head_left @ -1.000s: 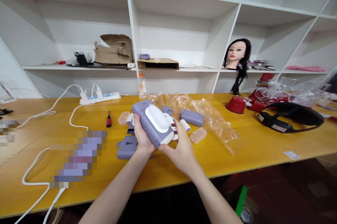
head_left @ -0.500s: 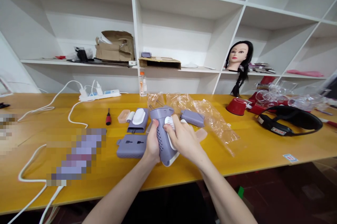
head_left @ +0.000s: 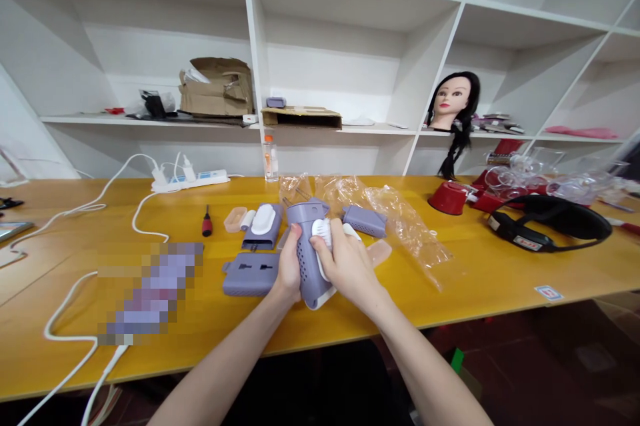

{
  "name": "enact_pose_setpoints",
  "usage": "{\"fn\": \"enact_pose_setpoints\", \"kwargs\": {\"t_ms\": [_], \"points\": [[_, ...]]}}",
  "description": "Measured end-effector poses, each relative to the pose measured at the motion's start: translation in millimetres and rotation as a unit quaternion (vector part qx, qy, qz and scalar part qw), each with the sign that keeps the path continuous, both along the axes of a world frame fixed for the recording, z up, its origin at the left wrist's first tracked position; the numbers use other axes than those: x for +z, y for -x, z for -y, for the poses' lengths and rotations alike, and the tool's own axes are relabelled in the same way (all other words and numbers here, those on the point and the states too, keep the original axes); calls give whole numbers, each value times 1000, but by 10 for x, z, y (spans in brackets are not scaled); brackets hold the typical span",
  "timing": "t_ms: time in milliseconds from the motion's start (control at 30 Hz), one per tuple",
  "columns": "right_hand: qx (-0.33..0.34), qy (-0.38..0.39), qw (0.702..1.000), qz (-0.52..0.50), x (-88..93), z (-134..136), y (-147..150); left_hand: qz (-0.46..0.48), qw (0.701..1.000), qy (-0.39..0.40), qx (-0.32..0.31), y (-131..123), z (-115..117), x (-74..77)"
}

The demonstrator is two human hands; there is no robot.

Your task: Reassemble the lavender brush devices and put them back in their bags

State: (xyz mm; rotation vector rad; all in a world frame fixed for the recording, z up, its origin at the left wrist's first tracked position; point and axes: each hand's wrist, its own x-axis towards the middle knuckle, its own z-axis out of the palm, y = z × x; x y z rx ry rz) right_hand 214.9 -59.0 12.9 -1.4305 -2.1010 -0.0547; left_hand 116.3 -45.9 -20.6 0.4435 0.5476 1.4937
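Left hand (head_left: 289,269) grips the purple case (head_left: 309,271); right hand (head_left: 350,265) pinches the white brush (head_left: 321,230) between thumb and fingers, apparently adjusting it; next calls for steady left fingers.

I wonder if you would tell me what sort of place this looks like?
It is probably a small workshop or product workroom, judging by the screwdriver and power strip on the long table, and the open shelving behind.

the held purple case (head_left: 309,273) is dull plastic, the table (head_left: 430,299) looks like shiny wood, the clear wrap (head_left: 407,233) crinkly plastic.
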Motion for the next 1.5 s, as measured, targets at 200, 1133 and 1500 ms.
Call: {"fn": "enact_pose_setpoints", "kwargs": {"t_ms": [200,1133,1500], "points": [[-21,17,1000,-8,19,-38,-20,-14,1000,3,21,-63,-1,-46],[192,186,781,-564,-340,-308,-328,-35,994,-102,9,327,-45,143],[192,169,862,-437,-85,-382,-716,-104,994,33,-1,233,-157,40]]}}
